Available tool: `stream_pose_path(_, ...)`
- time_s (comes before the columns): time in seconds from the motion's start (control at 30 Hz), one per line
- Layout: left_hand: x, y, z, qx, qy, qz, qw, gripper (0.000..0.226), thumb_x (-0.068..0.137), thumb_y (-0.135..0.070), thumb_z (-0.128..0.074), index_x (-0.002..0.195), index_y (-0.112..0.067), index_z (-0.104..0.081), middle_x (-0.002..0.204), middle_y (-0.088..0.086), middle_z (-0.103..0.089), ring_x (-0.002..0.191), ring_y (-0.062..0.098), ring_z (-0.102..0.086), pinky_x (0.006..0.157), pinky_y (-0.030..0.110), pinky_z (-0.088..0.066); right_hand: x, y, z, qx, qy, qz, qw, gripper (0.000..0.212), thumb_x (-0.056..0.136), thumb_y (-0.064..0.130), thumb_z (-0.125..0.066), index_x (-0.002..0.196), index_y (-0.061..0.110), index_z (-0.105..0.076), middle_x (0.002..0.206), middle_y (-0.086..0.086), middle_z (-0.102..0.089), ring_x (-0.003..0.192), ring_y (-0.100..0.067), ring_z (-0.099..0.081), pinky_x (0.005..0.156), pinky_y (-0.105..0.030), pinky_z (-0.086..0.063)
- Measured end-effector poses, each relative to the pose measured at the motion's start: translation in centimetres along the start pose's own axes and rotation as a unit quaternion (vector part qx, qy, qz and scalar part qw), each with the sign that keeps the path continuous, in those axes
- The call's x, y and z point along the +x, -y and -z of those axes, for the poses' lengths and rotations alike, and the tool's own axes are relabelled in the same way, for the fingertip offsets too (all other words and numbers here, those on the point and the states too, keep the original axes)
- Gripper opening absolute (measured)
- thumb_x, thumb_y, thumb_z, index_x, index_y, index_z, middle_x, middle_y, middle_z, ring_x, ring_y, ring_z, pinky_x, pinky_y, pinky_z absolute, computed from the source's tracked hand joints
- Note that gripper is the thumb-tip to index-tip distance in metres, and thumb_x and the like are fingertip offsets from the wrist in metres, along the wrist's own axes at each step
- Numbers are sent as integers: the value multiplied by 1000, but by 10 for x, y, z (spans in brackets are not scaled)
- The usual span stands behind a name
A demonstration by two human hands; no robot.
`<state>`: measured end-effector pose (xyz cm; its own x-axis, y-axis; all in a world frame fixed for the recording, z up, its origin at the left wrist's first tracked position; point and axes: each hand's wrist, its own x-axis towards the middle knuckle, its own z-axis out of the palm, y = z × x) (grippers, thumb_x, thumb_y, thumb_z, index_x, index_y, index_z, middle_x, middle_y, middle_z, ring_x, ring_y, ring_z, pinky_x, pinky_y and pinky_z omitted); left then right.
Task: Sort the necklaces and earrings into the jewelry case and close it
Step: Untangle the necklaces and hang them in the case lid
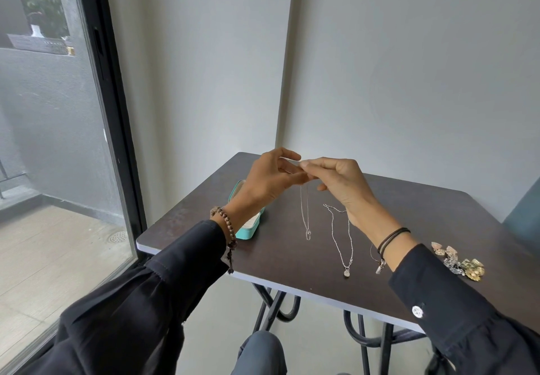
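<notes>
We pinch the chain [305, 214], dangling right of the case [248, 233], in the fingers [314, 164] of our left hand [268, 180] and right hand [343, 183].

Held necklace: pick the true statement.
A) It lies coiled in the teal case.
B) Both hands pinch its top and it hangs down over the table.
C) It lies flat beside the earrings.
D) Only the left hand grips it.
B: the left hand and the right hand meet at the top of the held necklace, which hangs straight down, pendant low over the table.
</notes>
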<state>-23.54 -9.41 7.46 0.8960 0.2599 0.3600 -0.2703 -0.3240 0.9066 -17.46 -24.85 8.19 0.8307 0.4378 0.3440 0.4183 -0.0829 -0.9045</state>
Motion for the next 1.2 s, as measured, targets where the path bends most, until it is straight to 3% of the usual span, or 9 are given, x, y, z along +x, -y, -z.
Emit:
stream_pose_path(0.17, 3, 1, 1, 10, -17, 1, 1000, 33, 83, -13, -78, 113, -11, -64, 85, 4, -78, 81, 10, -73, 78, 29, -51, 1, 0, 0, -9, -4, 10, 1000, 14, 92, 33, -71, 95, 24, -81, 91, 6, -79, 98, -11, -71, 75, -22, -51)
stream_pose_path(0.3, 1, 0, 5, -5, -7, 3, 1000, 29, 88, -15, -72, 115, -13, -64, 85, 4, -78, 80, 6, -72, 78, 24, -49, 2, -1, 1, 14, -36, 3, 999, 8, 90, 24, -74, 89, 21, -81, 90, 8, -78, 95, -11, -72, 78, -21, -52)
stream_pose_path(0.47, 0, -1, 6, -21, 0, -10, 1000, 29, 90, -13, -73, 117, -9, -64, 92, 12, -76, 76, 9, -72, 75, 18, -51, 3, -6, 5, 35, -53, -7, 998, 12, 83, 12, -81, 94, 16, -76, 88, -7, -78, 92, -22, -75, 86, -32, -58)
stream_pose_path(0.6, 0, -1, 7, -42, 3, -23, 999, 29, 90, -12, -73, 117, -8, -64, 96, 14, -75, 77, 17, -72, 85, 30, -55, 0, -5, 5, 34, -40, -7, 999, 10, 87, 11, -78, 96, 12, -75, 90, -11, -78, 81, -16, -76, 79, -25, -58)
stream_pose_path(0.83, -1, -2, 6, -37, 21, -14, 999, 28, 91, -17, -73, 116, -7, -64, 81, 4, -73, 66, 13, -66, 68, 16, -51, -2, -7, 11, 24, -14, 1, 1000, 9, 90, 14, -74, 98, 9, -77, 78, 1, -75, 71, -9, -71, 74, -22, -55)
stream_pose_path(0.97, 0, 5, 5, -52, 38, -6, 998, 32, 90, -20, -74, 116, -4, -65, 84, 9, -73, 69, 17, -67, 68, 16, -50, -4, -13, 15, 45, 7, -7, 999, 12, 91, 12, -72, 101, 5, -76, 82, -6, -74, 71, -16, -69, 75, -28, -54)
stream_pose_path(1.2, 4, 23, 2, -66, 59, 13, 996, 34, 90, -18, -75, 117, -1, -64, 85, 11, -72, 70, 19, -69, 70, 20, -53, 1, -31, 15, 66, 18, -36, 997, 11, 91, 10, -72, 100, 4, -76, 79, -8, -72, 69, -18, -67, 65, -25, -55)
